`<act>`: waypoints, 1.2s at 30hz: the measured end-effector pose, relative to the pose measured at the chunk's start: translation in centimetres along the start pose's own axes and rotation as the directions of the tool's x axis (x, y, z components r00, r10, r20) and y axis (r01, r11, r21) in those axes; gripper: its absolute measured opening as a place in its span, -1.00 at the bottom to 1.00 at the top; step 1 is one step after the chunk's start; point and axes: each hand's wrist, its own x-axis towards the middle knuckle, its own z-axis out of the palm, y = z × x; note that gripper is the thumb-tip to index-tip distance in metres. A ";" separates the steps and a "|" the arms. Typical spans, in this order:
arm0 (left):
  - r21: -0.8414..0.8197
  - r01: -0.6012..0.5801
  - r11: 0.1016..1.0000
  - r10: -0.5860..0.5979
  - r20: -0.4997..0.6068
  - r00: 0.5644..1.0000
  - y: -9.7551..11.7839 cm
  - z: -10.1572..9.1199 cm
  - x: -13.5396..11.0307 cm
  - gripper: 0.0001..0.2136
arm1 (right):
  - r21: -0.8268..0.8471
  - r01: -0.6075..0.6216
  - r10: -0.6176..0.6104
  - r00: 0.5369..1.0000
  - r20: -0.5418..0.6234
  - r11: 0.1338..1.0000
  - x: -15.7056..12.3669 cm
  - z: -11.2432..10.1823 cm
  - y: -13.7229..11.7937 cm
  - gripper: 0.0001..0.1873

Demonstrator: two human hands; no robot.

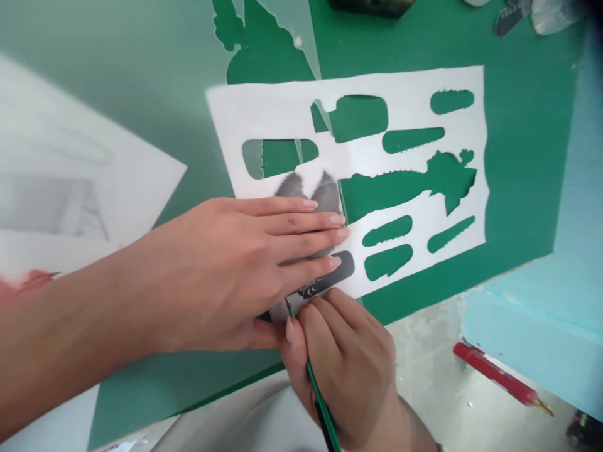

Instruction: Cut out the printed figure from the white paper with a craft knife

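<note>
A white paper sheet (pixel 358 157) with several cut-out openings lies on the green table surface, and green shows through them. My left hand (pixel 249 251) rests flat on the sheet, fingers stretched out, partly covering dark grey printed shapes (pixel 326 188). My right hand (pixel 346 358) is closed around a thin green-handled craft knife (pixel 315 383). Its narrow tip touches or hovers at the sheet's lower edge, beside a dark rounded shape (pixel 346 267) with pale curved lines. Part of the sheet under my left palm is hidden.
A translucent sheet (pixel 287 12) with a cut outline lies beyond the paper. At the left is another white sheet (pixel 136 163) with a faint grey print. A dark object (pixel 372 5) stands at the top edge. A red rod with a brass-coloured tip (pixel 499 376) is at the lower right.
</note>
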 end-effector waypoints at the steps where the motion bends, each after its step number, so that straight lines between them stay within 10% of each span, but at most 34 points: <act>1: 0.000 0.002 1.000 -0.002 -0.002 1.000 0.0 0.0 0.0 -0.40 | -0.001 -0.004 0.004 1.000 0.002 1.000 0.0 0.0 0.0 -0.52; 36: 0.004 0.007 1.000 -0.007 0.003 1.000 0.1 0.1 0.1 -0.39 | -0.007 0.046 -0.045 0.999 0.007 0.999 -0.4 -0.1 0.3 -0.48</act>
